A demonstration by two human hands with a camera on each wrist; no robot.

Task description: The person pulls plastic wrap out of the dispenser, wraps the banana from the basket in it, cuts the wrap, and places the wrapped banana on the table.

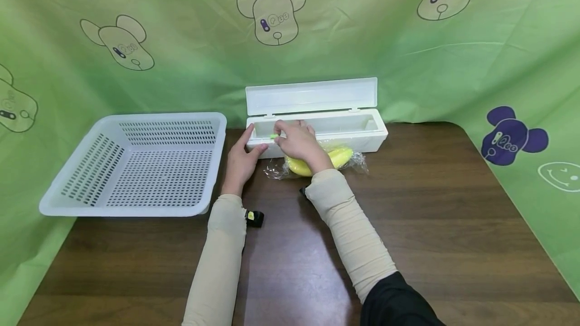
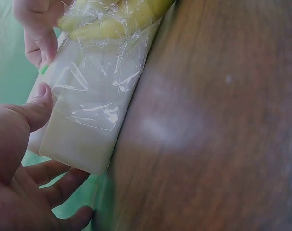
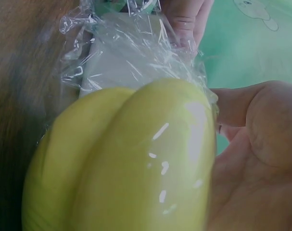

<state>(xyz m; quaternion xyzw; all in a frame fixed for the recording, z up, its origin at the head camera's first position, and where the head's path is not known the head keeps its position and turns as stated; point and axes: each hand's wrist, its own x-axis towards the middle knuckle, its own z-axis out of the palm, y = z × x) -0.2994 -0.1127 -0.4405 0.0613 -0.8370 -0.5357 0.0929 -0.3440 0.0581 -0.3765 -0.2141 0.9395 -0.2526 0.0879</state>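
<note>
A long white cling film box [image 1: 369,141] stands at the back of the table with its lid [image 1: 312,96] raised. My left hand [image 1: 242,162] holds the box's left end, thumb on the near side and fingers around the end. Over the box's front edge, my right hand [image 1: 299,141] pinches a small green slider [image 1: 274,136] near that end. Yellow bananas [image 1: 342,156], wrapped in clear film [image 1: 276,170], lie against the box's front under my right wrist. In the left wrist view the film [image 2: 90,110] stretches from the bananas over the box's front wall.
A pale plastic basket [image 1: 213,195] with slotted sides stands on the table to the left of the box. Behind the brown wooden table [image 1: 453,215] hangs a green cloth [image 1: 353,34] printed with cartoon heads.
</note>
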